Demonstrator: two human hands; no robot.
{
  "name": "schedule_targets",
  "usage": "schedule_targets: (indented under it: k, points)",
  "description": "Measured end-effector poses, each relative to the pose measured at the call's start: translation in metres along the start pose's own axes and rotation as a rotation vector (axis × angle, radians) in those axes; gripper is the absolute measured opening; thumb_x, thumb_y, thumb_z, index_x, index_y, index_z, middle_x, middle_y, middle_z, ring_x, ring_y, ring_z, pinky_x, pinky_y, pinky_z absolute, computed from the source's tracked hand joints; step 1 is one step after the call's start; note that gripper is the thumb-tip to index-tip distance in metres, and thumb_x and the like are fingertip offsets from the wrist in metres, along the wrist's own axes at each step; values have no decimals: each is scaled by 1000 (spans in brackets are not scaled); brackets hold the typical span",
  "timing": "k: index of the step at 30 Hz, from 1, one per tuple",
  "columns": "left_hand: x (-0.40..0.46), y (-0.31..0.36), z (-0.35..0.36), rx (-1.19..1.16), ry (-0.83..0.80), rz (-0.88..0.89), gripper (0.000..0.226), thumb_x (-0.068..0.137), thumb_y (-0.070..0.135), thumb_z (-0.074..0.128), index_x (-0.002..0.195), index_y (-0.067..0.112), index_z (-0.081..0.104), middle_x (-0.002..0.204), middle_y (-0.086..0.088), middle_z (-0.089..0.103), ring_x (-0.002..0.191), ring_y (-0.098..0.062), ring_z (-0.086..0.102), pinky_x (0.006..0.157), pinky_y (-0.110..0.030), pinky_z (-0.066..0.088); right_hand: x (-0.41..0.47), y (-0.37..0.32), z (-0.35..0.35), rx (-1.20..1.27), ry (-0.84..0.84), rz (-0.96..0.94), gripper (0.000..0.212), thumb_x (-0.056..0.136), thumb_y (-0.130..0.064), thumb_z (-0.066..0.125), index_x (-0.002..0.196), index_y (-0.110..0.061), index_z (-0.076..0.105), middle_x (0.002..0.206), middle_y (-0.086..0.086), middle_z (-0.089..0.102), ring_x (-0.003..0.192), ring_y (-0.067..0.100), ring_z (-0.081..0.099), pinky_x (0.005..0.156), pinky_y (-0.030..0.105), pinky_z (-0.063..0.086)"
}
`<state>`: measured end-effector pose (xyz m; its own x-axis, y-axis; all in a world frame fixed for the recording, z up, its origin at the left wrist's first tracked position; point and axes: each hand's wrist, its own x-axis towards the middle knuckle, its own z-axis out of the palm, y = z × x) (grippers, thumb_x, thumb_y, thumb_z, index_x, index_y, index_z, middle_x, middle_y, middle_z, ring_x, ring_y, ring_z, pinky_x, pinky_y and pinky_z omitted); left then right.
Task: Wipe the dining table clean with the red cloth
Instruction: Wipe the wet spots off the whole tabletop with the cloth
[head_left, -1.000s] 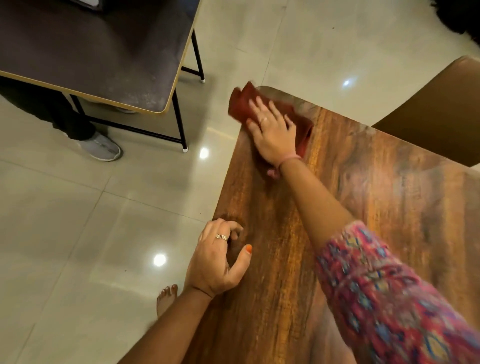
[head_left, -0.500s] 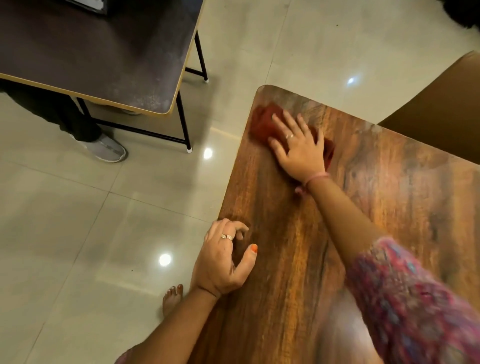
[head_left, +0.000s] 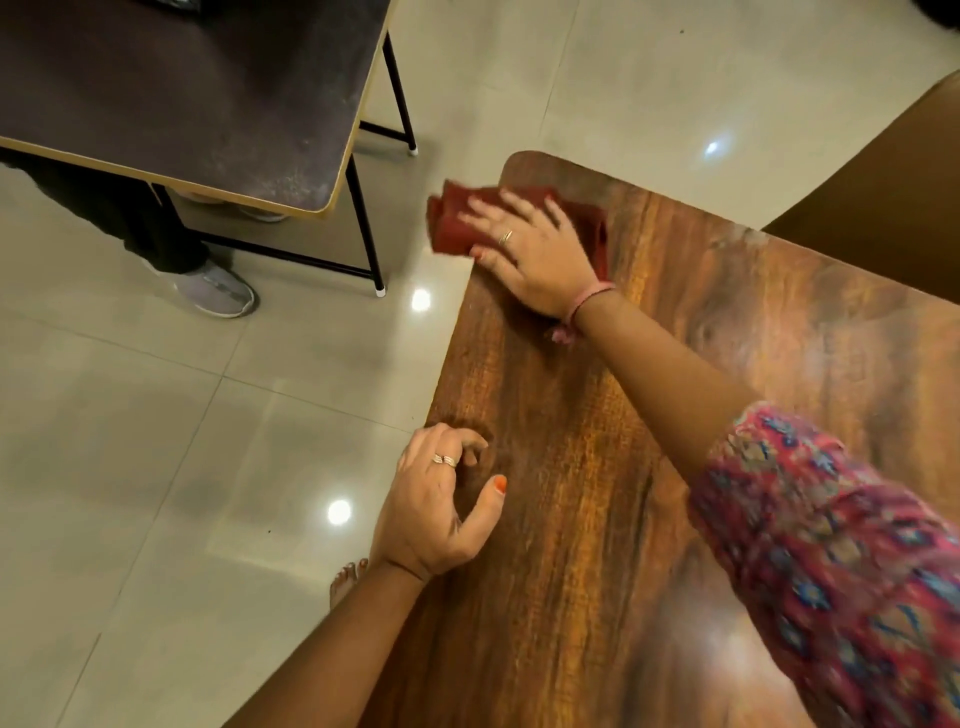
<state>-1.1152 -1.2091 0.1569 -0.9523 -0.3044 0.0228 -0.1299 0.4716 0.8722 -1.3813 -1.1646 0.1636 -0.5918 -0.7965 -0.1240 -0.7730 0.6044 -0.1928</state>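
The brown wooden dining table (head_left: 597, 519) fills the right half of the view. My right hand (head_left: 530, 254) lies flat on the red cloth (head_left: 452, 223) at the table's far left corner. It presses the cloth down with spread fingers, and part of the cloth hangs over the left edge. My left hand (head_left: 441, 504) rests on the table's left edge nearer to me, fingers curled, holding nothing.
A dark table with black metal legs (head_left: 197, 93) stands at the upper left, with another person's leg and grey shoe (head_left: 215, 291) under it. A brown chair (head_left: 883, 197) sits at the far right. Glossy tiled floor (head_left: 156, 467) lies to the left, where my bare toes (head_left: 345, 577) show.
My right hand has slid the cloth from inside the corner leftward, so it now overhangs the table's left edge. My left hand has stayed in place.
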Motion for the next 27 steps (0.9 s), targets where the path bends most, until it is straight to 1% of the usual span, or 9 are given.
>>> schedule_targets:
  k: [3, 5, 7, 9, 13, 18, 21, 24, 27]
  points:
    - [1, 1, 0, 9, -11, -8, 37, 80, 41, 48, 97, 10, 59, 83, 3, 52, 83, -11, 47, 72, -17, 38, -49, -32, 16, 8, -63, -274, 49, 97, -47, 32, 144, -34, 35, 151, -12, 36, 145, 16, 20, 116, 49, 2]
    - [2, 2, -1, 20, -18, -7, 37, 80, 41, 48, 97, 10, 59, 84, 2, 52, 83, -11, 46, 72, -17, 38, -66, -36, 24, -43, -71, -340, 51, 97, -48, 32, 146, -34, 32, 153, -11, 33, 145, 15, 20, 116, 47, 3]
    - [3, 4, -1, 32, -23, -1, 37, 80, 40, 47, 97, 10, 59, 84, 3, 52, 83, -9, 44, 73, -16, 37, -58, -24, 17, -57, -71, -320, 52, 97, -48, 32, 147, -34, 29, 155, -10, 29, 145, 14, 21, 116, 46, 5]
    - [4, 5, 0, 45, -32, -10, 36, 83, 40, 45, 97, 11, 60, 84, 4, 52, 84, -9, 45, 74, -18, 39, -38, -5, 8, -21, -34, -188, 52, 98, -48, 34, 147, -34, 29, 156, -9, 27, 144, 14, 21, 116, 49, 8]
    - [3, 5, 3, 68, -10, -29, 35, 90, 33, 36, 98, 11, 62, 91, 6, 55, 90, -9, 47, 80, -25, 40, -21, 57, -4, 75, 92, 337, 52, 99, -47, 33, 149, -33, 25, 158, -8, 21, 145, 15, 18, 117, 50, 9]
    - [4, 5, 6, 94, 25, -16, 36, 92, 30, 33, 99, 10, 62, 93, 8, 52, 92, -4, 43, 81, -15, 33, -70, 146, -18, 148, 154, 782, 54, 100, -45, 28, 151, -29, 20, 160, -4, 15, 147, 18, 11, 117, 51, 5]
    - [3, 5, 6, 100, 22, -19, 37, 92, 32, 33, 100, 10, 62, 94, 7, 52, 92, -6, 43, 80, -19, 35, -97, 181, -25, 194, 148, 1019, 55, 102, -42, 24, 153, -25, 13, 161, -1, 8, 148, 20, 6, 117, 53, 4]
    - [2, 5, 6, 101, 23, -17, 37, 91, 33, 34, 100, 10, 61, 94, 7, 53, 92, -8, 45, 81, -25, 37, -103, 185, -28, 230, 171, 1129, 55, 102, -41, 21, 153, -23, 10, 161, 1, 5, 148, 21, 3, 117, 53, 3]
    - [2, 4, 6, 109, 25, -16, 36, 90, 33, 35, 100, 10, 61, 94, 7, 53, 92, -9, 46, 81, -25, 37, -102, 160, -26, 226, 197, 1089, 53, 102, -39, 24, 153, -25, 15, 161, 0, 9, 148, 21, 6, 117, 53, 3]
